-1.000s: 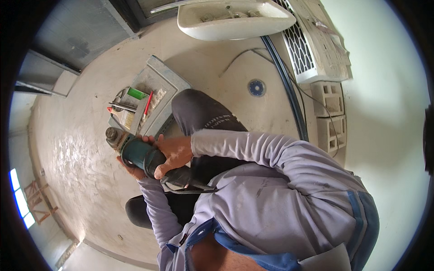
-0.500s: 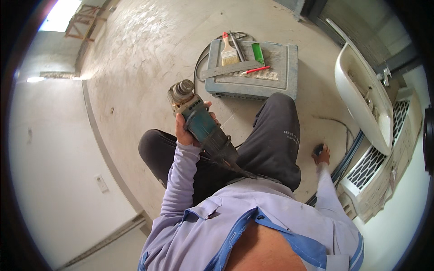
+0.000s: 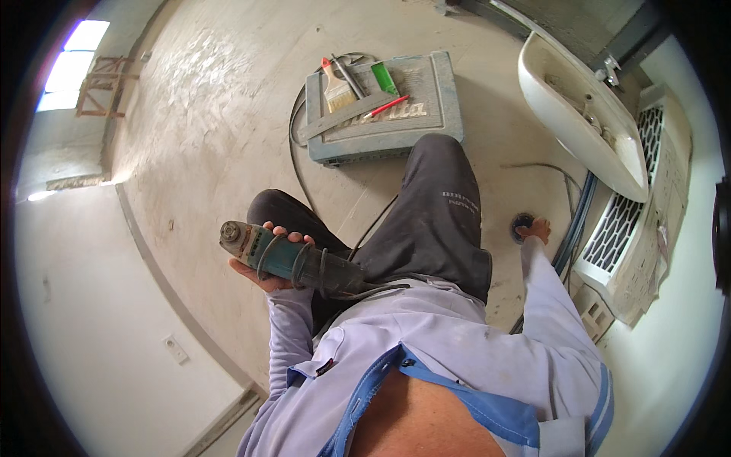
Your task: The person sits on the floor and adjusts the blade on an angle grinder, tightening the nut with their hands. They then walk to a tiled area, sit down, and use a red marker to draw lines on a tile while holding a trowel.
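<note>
Holding an angle grinder (image 3: pixel 283 257) beside the left knee (image 3: pixel 272 207), with the left hand (image 3: pixel 265 279) curled round the barrel; probably heavy, rigid and best gripped there. Scuffed teal and grey, with a worn metal head (image 3: pixel 231 232) and looped cord (image 3: pixel 323 273). With the right hand (image 3: pixel 539 228) at a dark disc (image 3: pixel 517 229) by the floor (image 3: pixel 213 167), impossible to tell whether grasping.

The bare left hand (image 3: pixel 263 279) is held before the torso with its fingers curled, the pale lilac-sleeved left arm (image 3: pixel 292 327) kept close. The bare right hand (image 3: pixel 539 228) is extended far out rightward, the matching lilac-sleeved right arm (image 3: pixel 550 297) almost straightened.
</note>
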